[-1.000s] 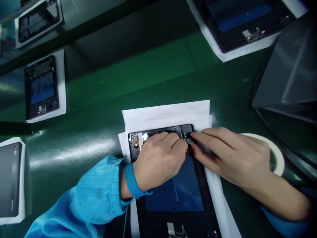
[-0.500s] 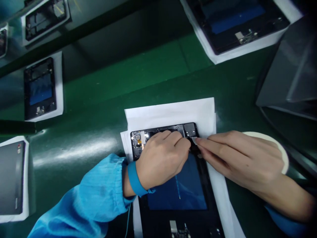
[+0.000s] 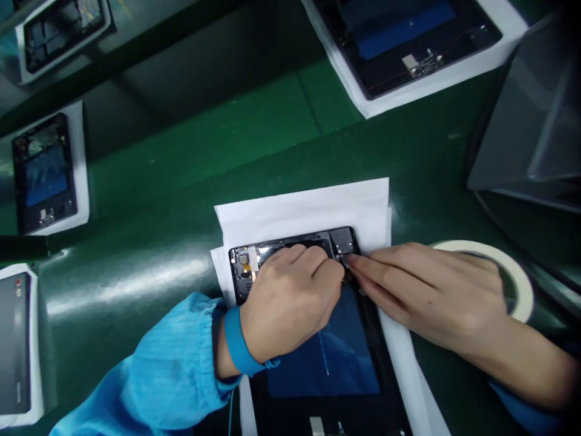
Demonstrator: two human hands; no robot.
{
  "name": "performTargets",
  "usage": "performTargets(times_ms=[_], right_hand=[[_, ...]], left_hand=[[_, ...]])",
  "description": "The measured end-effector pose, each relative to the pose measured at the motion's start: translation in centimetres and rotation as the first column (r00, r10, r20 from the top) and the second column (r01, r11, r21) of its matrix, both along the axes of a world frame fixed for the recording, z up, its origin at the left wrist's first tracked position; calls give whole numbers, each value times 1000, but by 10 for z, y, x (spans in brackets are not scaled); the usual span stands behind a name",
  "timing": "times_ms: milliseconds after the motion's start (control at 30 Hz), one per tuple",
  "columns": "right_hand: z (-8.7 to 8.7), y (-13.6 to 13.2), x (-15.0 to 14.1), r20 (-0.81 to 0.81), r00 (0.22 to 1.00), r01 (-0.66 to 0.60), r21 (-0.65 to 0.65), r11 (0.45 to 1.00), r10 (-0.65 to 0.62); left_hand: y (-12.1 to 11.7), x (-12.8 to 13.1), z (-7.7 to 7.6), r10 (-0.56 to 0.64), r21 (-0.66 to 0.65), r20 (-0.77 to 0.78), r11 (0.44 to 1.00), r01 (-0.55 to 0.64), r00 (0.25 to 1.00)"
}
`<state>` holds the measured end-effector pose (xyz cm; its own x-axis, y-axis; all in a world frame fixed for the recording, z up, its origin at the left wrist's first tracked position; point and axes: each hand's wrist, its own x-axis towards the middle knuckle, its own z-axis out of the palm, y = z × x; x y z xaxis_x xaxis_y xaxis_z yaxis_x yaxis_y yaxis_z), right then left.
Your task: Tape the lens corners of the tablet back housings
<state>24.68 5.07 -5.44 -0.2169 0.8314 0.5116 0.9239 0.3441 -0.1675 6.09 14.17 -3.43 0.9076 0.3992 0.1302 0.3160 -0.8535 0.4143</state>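
An opened tablet point(image 3: 327, 363) lies on white sheets, its inside up, with a blue panel across the middle and small parts along the far edge. Over its upper half is my left hand point(image 3: 293, 303), closed with the fingers curled down; whatever they pinch is hidden beneath them. My right hand point(image 3: 431, 290) reaches in from the right, its fingertips pinched at the tablet's upper right corner. A small greyish strip point(image 3: 345, 260) shows at those fingertips, just below a square black part point(image 3: 342, 240). Both hands' fingertips are close together there.
A roll of cream tape point(image 3: 521, 297) lies partly under my right hand. White paper point(image 3: 304, 209) sticks out beyond the tablet. Other opened tablets rest on paper at the upper right point(image 3: 385, 72) and left point(image 3: 45, 175). A grey angled object point(image 3: 531, 133) stands at the right.
The view has shifted slightly, moving surrounding tablets left. My right fingertips are lower against the tablet's corner, and less of the pale strip shows. My left hand stays closed over the tablet.
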Motion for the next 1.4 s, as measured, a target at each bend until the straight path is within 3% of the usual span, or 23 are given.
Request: performTargets(times_ms=[600,1267,1400], right_hand=[[4,2,-1,-35,999,20,54,998,-19],[2,0,-1,28,1000,9,-10,1000,-9],[6,-2,-4,72,997,4,-22,1000,-2]], left_hand=[[-1,0,-1,0,24,1,1000,0,1000],[0,2,-3,4,28,11,1000,-5,1000],[-2,0,8,-17,61,-6,998,18,1000]])
